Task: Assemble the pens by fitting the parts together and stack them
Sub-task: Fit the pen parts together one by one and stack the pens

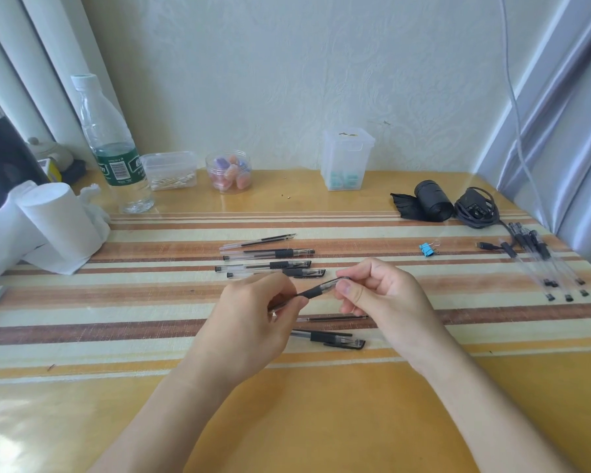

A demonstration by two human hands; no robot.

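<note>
Nearest on the striped mat [116, 302], a capped pen [331, 339] and a bare refill [335, 318] are seen lying beneath the hands. Just above, the held pen [316, 290] is slanted lower-left to upper-right: its barrel is gripped by the left hand [253, 315], its far end pinched by the right hand [382, 295]. Beyond, a pile of pens [539, 261] is laid at far right.

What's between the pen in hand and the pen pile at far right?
Only a blue binder clip and a black cable end lie between the held pen and the pile; both sit low, likely passable above.
</note>
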